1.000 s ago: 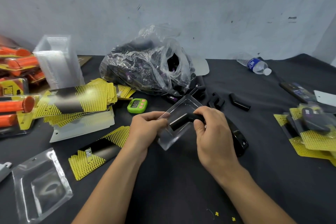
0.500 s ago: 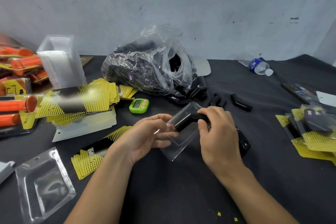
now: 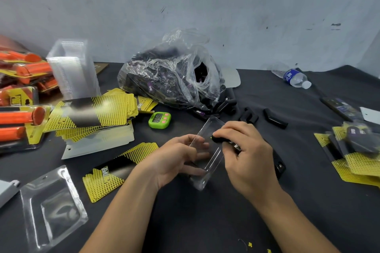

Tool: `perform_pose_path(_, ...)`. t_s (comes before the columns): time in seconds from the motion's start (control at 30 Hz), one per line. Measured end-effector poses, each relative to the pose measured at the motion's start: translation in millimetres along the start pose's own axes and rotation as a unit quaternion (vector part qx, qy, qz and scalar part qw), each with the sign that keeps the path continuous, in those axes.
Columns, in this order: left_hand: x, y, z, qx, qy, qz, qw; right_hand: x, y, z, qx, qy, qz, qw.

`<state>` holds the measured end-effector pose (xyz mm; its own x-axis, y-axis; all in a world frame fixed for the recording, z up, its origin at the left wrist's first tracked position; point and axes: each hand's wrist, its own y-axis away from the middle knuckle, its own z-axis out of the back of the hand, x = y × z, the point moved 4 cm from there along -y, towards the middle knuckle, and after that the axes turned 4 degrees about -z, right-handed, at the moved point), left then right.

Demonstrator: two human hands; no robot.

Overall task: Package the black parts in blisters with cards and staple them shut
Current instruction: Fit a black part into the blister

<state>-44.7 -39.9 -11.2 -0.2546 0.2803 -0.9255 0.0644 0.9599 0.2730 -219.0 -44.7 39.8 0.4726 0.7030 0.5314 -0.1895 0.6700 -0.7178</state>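
Note:
A clear plastic blister (image 3: 207, 148) is held above the dark table, tilted on edge. My left hand (image 3: 174, 158) cradles it from underneath with curled fingers. My right hand (image 3: 246, 154) grips a black part (image 3: 219, 139) at the blister's upper right side. A yellow-and-black card (image 3: 115, 170) lies flat to the left of my hands. Partly hidden behind my right hand is a black stapler (image 3: 278, 165). Loose black parts (image 3: 274, 121) lie beyond my hands.
A clear bag of black parts (image 3: 170, 80) sits at the back centre, a green timer (image 3: 159, 120) in front of it. Card stacks (image 3: 92, 113) and stacked blisters (image 3: 72, 68) stand left; an empty blister (image 3: 51, 205) lies near left. Finished packs (image 3: 357, 150) lie right, a water bottle (image 3: 293, 77) behind.
The blister has turned more upright and shifted right. My left hand opened out beneath it. My right hand carried the black part from the blister's middle up to its right side.

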Motion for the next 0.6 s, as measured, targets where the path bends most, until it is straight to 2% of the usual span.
perform_pose_path(0.1,-0.4,-0.2,-2.2,0.026,-0.043,-0.013,0.999,-0.6,-4.5,2.2,0.034,-0.028,-0.024,0.999)
perform_pose_path(0.23,-1.2,-1.0,-6.4,0.028,-0.08,-0.028,0.996,6.6,-10.1,4.8,0.038,0.026,0.043,0.998)
perform_pose_path(0.33,0.6,0.4,-9.6,0.048,-0.113,-0.037,0.992,14.4,-4.2,-14.5,0.177,0.074,0.074,0.979)
perform_pose_path(0.4,0.3,2.1,-9.3,0.054,-0.124,-0.041,0.99,11.6,1.9,-27.6,0.259,0.095,0.047,0.96)
perform_pose_path(0.43,-0.4,2.8,-8.1,0.054,-0.116,-0.042,0.991,9.7,3.1,-29.8,0.267,0.088,0.031,0.959)
perform_pose_path(0.53,-2.2,5.8,-7.5,0.072,-0.081,-0.036,0.993,3.6,2.6,-26.4,0.224,0.061,-0.037,0.972)
perform_pose_path(0.6,-0.4,6.1,-10.8,0.086,-0.08,-0.03,0.993,-0.8,3.9,-26.6,0.223,0.047,-0.086,0.97)
